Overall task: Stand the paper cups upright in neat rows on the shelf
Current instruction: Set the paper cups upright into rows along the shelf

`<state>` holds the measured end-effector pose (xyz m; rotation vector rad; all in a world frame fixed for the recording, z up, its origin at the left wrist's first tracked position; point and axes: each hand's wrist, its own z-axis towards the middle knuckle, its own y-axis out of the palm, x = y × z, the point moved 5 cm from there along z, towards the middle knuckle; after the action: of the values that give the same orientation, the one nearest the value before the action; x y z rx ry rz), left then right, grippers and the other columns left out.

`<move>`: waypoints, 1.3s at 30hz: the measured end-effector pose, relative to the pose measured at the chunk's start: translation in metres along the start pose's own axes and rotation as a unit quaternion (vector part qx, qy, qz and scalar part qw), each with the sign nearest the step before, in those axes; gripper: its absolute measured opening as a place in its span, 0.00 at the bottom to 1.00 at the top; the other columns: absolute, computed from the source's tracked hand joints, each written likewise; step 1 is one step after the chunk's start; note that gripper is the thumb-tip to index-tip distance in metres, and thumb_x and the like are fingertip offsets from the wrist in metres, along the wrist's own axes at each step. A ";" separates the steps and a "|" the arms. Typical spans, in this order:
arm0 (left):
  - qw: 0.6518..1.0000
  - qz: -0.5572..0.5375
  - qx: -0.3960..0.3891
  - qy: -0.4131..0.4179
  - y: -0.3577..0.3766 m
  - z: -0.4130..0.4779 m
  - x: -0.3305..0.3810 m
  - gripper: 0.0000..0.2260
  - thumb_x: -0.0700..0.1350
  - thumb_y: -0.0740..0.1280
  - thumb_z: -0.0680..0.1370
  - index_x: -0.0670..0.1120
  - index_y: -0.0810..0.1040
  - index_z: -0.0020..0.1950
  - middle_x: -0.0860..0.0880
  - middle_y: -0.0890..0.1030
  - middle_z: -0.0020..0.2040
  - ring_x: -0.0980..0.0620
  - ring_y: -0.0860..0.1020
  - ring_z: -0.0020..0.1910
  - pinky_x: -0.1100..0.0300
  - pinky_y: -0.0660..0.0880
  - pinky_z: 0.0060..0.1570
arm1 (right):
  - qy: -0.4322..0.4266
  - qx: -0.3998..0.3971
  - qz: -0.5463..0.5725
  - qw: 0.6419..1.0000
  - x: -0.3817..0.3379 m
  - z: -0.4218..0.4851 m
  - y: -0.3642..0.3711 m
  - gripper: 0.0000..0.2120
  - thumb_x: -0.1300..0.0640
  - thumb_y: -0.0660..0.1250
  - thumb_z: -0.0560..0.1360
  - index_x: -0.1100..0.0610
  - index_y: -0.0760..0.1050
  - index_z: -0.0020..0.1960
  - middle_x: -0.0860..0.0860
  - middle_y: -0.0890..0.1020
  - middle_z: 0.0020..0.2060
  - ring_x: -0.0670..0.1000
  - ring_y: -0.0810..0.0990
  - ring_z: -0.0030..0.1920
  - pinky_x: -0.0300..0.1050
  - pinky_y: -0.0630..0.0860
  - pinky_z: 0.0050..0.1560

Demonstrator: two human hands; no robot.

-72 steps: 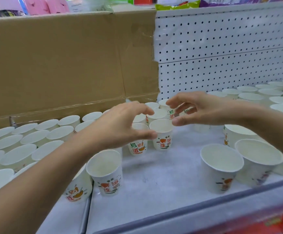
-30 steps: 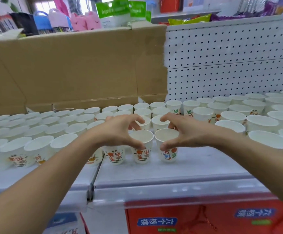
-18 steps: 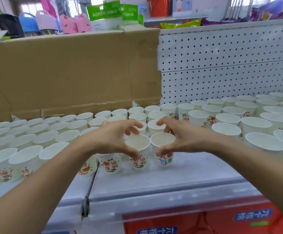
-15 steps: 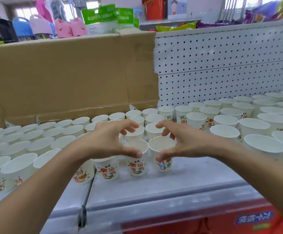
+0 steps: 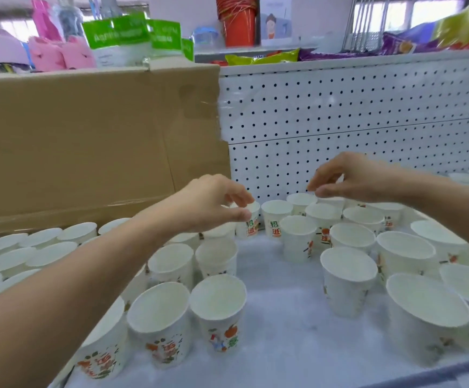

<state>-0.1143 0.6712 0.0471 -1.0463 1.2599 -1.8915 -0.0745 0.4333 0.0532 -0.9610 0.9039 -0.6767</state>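
Two hands over the back row: left hand (image 5: 208,204) fingers (image 5: 237,214) pinched on a cup (image 5: 251,224) rim; right hand (image 5: 351,179) fingers (image 5: 323,191) curled just above another cup (image 5: 300,201), grip unclear. Upright cups across the shelf (image 5: 278,303), before cardboard (image 5: 87,141) and pegboard (image 5: 339,113).

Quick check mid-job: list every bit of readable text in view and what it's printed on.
"招" over "进": back-row paper cup, red and green print.
"进": cup beside the left hand; the rest is hidden.
Front cups' print: too blurred to read.
Green-labelled packs above the cardboard box: blurred, unreadable.
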 end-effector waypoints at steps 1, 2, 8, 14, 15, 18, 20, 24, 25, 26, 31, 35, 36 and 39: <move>1.000 0.006 0.000 -0.006 0.005 0.016 -0.001 0.12 0.53 0.70 0.75 0.55 0.81 0.58 0.59 0.82 0.52 0.60 0.78 0.53 0.55 0.75 0.57 | 0.000 -0.013 -0.016 1.000 0.008 0.011 0.004 0.05 0.56 0.71 0.74 0.47 0.82 0.48 0.40 0.83 0.42 0.38 0.80 0.43 0.33 0.73 0.43; 1.000 0.021 -0.001 -0.010 0.012 0.032 -0.001 0.11 0.52 0.70 0.75 0.54 0.81 0.57 0.59 0.82 0.52 0.60 0.78 0.52 0.55 0.75 0.57 | 0.000 -0.026 -0.037 0.999 0.016 0.023 0.009 0.04 0.56 0.71 0.74 0.48 0.82 0.48 0.41 0.83 0.42 0.40 0.80 0.44 0.38 0.76 0.46; 0.982 0.186 -0.019 0.010 0.061 0.104 0.013 0.11 0.53 0.71 0.74 0.55 0.81 0.55 0.59 0.81 0.51 0.56 0.74 0.52 0.59 0.61 0.50 | -0.031 -0.090 -0.134 0.986 0.057 0.074 0.037 0.05 0.54 0.71 0.73 0.48 0.83 0.48 0.41 0.82 0.43 0.45 0.79 0.45 0.43 0.77 0.47; 0.971 0.237 -0.016 -0.023 0.077 0.134 0.007 0.05 0.51 0.70 0.75 0.55 0.82 0.49 0.58 0.83 0.48 0.55 0.76 0.49 0.57 0.64 0.54 | -0.056 -0.132 -0.112 0.983 0.074 0.093 0.056 0.03 0.55 0.71 0.73 0.48 0.81 0.42 0.42 0.81 0.40 0.47 0.80 0.43 0.41 0.75 0.42; 0.970 0.240 -0.017 -0.033 0.077 0.137 0.006 0.05 0.52 0.70 0.75 0.55 0.82 0.50 0.58 0.83 0.48 0.55 0.76 0.49 0.56 0.65 0.56 | -0.057 -0.134 -0.105 0.984 0.076 0.094 0.057 0.03 0.55 0.71 0.73 0.48 0.81 0.42 0.43 0.81 0.40 0.46 0.79 0.43 0.41 0.75 0.42; 0.969 0.241 -0.015 -0.053 0.078 0.139 0.003 0.09 0.55 0.70 0.75 0.56 0.80 0.53 0.59 0.82 0.52 0.56 0.75 0.51 0.56 0.65 0.56 | -0.078 -0.122 -0.093 0.985 0.078 0.091 0.056 0.03 0.53 0.70 0.75 0.51 0.82 0.46 0.44 0.82 0.43 0.45 0.79 0.43 0.41 0.76 0.44; 0.978 0.201 0.008 -0.061 0.074 0.134 0.005 0.12 0.58 0.69 0.74 0.57 0.79 0.55 0.60 0.81 0.54 0.57 0.75 0.53 0.55 0.67 0.58 | -0.103 -0.085 -0.075 0.988 0.077 0.084 0.046 0.06 0.52 0.68 0.76 0.51 0.82 0.49 0.43 0.81 0.44 0.44 0.78 0.43 0.45 0.78 0.47; 0.997 -0.029 0.000 -0.066 0.064 0.109 0.022 0.13 0.62 0.69 0.72 0.56 0.82 0.51 0.60 0.83 0.47 0.62 0.79 0.46 0.58 0.78 0.49 | -0.145 -0.106 0.027 0.983 0.071 0.060 0.025 0.04 0.52 0.71 0.74 0.49 0.84 0.42 0.43 0.83 0.38 0.43 0.79 0.38 0.43 0.78 0.44; 0.995 -0.057 -0.035 -0.075 0.065 0.102 0.028 0.16 0.64 0.70 0.70 0.57 0.82 0.51 0.61 0.82 0.47 0.63 0.79 0.46 0.59 0.78 0.47 | -0.140 -0.132 0.036 0.981 0.070 0.053 0.024 0.04 0.50 0.72 0.73 0.47 0.83 0.40 0.43 0.83 0.37 0.44 0.79 0.37 0.42 0.78 0.42; 0.992 -0.060 -0.070 -0.086 0.069 0.097 0.032 0.20 0.66 0.71 0.67 0.57 0.81 0.53 0.61 0.82 0.49 0.63 0.79 0.47 0.60 0.78 0.48 | -0.132 -0.153 0.035 0.979 0.069 0.048 0.026 0.05 0.47 0.72 0.72 0.46 0.83 0.39 0.44 0.83 0.37 0.45 0.79 0.37 0.42 0.77 0.41; 0.992 0.040 -0.101 -0.070 0.083 0.099 0.041 0.28 0.65 0.74 0.64 0.55 0.78 0.59 0.60 0.79 0.52 0.59 0.77 0.50 0.57 0.76 0.52 | -0.113 -0.174 -0.012 0.978 0.059 0.041 0.042 0.05 0.46 0.75 0.69 0.46 0.83 0.39 0.48 0.81 0.35 0.44 0.74 0.32 0.42 0.71 0.35; 0.985 0.011 -0.158 -0.071 0.076 0.095 0.032 0.29 0.56 0.77 0.66 0.53 0.74 0.65 0.61 0.78 0.53 0.59 0.78 0.51 0.58 0.78 0.53 | -0.113 -0.175 -0.065 0.976 0.049 0.036 0.048 0.02 0.51 0.73 0.71 0.46 0.82 0.40 0.46 0.80 0.36 0.45 0.76 0.35 0.41 0.72 0.36; 0.982 0.004 -0.172 -0.073 0.073 0.092 0.027 0.30 0.53 0.78 0.66 0.53 0.73 0.66 0.61 0.78 0.54 0.59 0.78 0.52 0.59 0.77 0.54 | -0.113 -0.175 -0.068 0.976 0.047 0.034 0.048 0.03 0.52 0.73 0.71 0.45 0.82 0.40 0.46 0.80 0.37 0.46 0.77 0.37 0.42 0.73 0.38; 0.980 -0.003 -0.184 -0.073 0.063 0.083 0.011 0.31 0.47 0.78 0.67 0.54 0.72 0.68 0.61 0.78 0.58 0.63 0.75 0.58 0.68 0.71 0.55 | -0.122 -0.172 -0.069 0.975 0.040 0.033 0.048 0.05 0.54 0.73 0.71 0.44 0.82 0.41 0.45 0.79 0.37 0.46 0.77 0.39 0.44 0.74 0.41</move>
<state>-0.0428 0.6042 0.0104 -1.3517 1.5562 -1.5857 -0.0223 0.4343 0.0061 -1.3960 0.7523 -0.5108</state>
